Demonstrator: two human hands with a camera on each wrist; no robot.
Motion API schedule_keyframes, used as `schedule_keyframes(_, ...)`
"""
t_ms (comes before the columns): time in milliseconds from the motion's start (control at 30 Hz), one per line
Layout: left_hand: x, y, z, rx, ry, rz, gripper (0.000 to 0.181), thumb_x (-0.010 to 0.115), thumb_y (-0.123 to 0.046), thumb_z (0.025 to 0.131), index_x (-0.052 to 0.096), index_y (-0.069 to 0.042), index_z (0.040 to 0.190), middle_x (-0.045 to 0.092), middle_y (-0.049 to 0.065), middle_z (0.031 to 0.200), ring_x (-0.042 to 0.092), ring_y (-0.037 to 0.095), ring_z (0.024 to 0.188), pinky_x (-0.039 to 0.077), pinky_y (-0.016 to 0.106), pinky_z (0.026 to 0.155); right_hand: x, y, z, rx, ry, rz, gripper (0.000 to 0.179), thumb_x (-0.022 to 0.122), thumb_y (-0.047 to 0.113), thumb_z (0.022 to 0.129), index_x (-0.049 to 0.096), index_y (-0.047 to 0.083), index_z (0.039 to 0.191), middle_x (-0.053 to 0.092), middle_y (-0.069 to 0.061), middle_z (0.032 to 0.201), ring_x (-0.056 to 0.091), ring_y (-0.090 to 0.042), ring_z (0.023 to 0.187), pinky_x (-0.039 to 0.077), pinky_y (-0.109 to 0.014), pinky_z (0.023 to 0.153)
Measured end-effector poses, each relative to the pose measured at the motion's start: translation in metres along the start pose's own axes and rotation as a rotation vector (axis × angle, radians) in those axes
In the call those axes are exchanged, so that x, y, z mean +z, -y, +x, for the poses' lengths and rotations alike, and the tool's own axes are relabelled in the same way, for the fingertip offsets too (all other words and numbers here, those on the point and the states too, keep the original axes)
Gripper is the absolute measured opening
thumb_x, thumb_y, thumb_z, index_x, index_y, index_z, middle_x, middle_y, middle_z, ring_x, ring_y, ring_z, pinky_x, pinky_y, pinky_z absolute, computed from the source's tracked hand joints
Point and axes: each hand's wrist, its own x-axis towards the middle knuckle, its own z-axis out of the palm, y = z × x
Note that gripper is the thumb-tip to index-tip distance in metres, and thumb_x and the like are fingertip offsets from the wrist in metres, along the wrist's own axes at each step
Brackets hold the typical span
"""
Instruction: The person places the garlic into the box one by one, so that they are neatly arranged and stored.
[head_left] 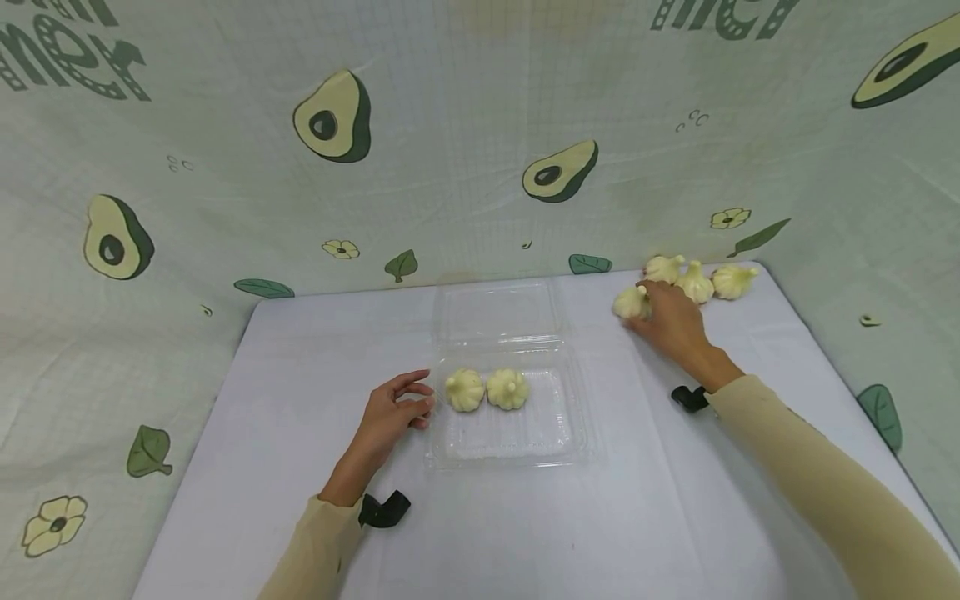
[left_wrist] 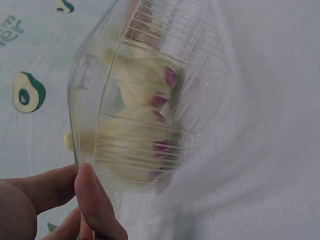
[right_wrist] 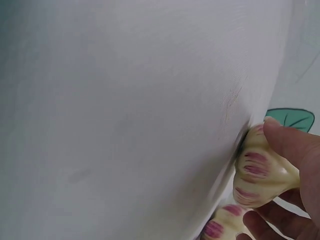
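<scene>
At the back right, my right hand (head_left: 671, 321) grips a garlic bulb (head_left: 632, 303) between thumb and fingers. In the right wrist view, this bulb (right_wrist: 262, 170) shows purple streaks, and its stem points toward the palm. My left hand (head_left: 396, 408) is at the left side of an open clear plastic clamshell container (head_left: 517, 442), pinching its rim between thumb and fingers. Two garlic bulbs (head_left: 486, 389) sit side by side in the container's base, toward its left. Through the wall in the left wrist view, these bulbs (left_wrist: 137, 90) show purple patches.
Three more garlic bulbs (head_left: 695, 283) are clustered at the table's back right corner, beyond my right hand. The container's lid (head_left: 498, 310) lies folded back toward the rear edge. A cloth with avocado prints (head_left: 450, 167) hangs behind the white table (head_left: 300, 358).
</scene>
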Motion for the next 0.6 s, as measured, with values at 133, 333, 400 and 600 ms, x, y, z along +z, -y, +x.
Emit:
schedule_keyframes(133,0.0,0.001,0.0,0.002,-0.002,0.001,0.051,0.07,0.003,0.099,0.058,-0.002,0.148,0.064,0.014,0.118,0.068,0.013,0.08,0.06,0.022,0.065,0.001,0.0,0.001,-0.01,0.006,0.016,0.064,0.086,0.019,0.09,0.057,-0.015,0.136,0.062,-0.039,0.127,0.061,-0.056,0.112,0.05,-0.066,0.087)
schedule_keyframes(333,0.001,0.001,-0.001,-0.01,-0.007,0.006,0.051,0.07,0.003,0.098,0.059,-0.002,0.148,0.064,0.015,0.119,0.068,0.013,0.079,0.06,0.022,0.065,0.0,0.001,-0.001,-0.01,0.003,0.013,0.069,0.088,0.022,0.088,0.056,-0.015,0.137,0.063,-0.04,0.126,0.064,-0.055,0.106,0.052,-0.065,0.08)
schedule_keyframes(400,0.002,0.0,-0.001,-0.013,-0.005,0.006,0.051,0.07,0.003,0.098,0.059,-0.002,0.148,0.064,0.015,0.119,0.068,0.013,0.079,0.06,0.022,0.065,-0.002,0.003,-0.004,-0.017,-0.002,0.011,0.069,0.088,0.021,0.088,0.057,-0.015,0.137,0.063,-0.039,0.126,0.064,-0.055,0.108,0.052,-0.065,0.081)
schedule_keyframes(600,0.0,-0.001,-0.002,0.001,0.002,0.005,0.051,0.07,0.003,0.098,0.058,-0.002,0.148,0.064,0.015,0.118,0.068,0.014,0.08,0.06,0.023,0.066,-0.015,0.018,-0.02,-0.055,-0.033,0.027,0.062,0.087,0.019,0.087,0.06,-0.011,0.134,0.064,-0.035,0.129,0.06,-0.054,0.116,0.05,-0.066,0.09)
